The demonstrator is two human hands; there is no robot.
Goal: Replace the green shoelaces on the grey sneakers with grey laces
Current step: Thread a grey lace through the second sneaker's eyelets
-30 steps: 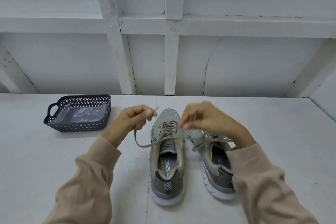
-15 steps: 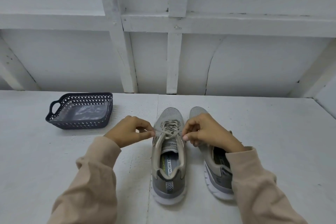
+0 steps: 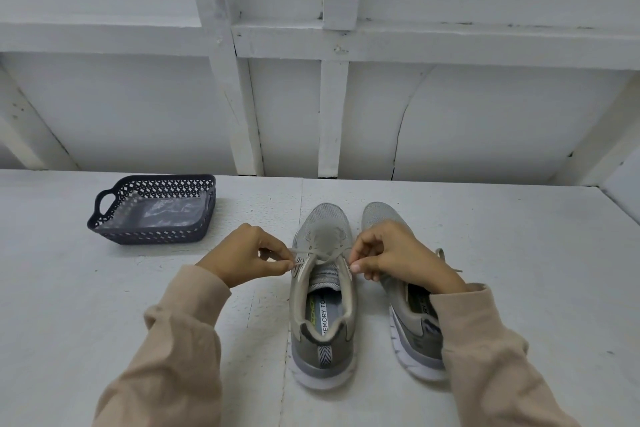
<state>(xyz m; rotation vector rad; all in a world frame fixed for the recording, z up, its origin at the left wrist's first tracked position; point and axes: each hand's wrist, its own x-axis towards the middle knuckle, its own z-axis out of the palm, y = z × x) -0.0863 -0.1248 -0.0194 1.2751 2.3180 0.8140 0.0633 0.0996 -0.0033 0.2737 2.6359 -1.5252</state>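
Two grey sneakers are set side by side on a white table (image 3: 138,305), toes pointing away. Over the left sneaker (image 3: 323,291), a grey lace (image 3: 323,255) is drawn across the upper eyelets, its ends pinched on either side by the left hand (image 3: 244,258) and the right hand (image 3: 391,258). The right sneaker (image 3: 401,308) is partly covered by the right forearm in a beige sleeve (image 3: 485,354). A dark perforated basket (image 3: 104,224) holding a clear plastic bag (image 3: 166,215) is seen to the left, well apart.
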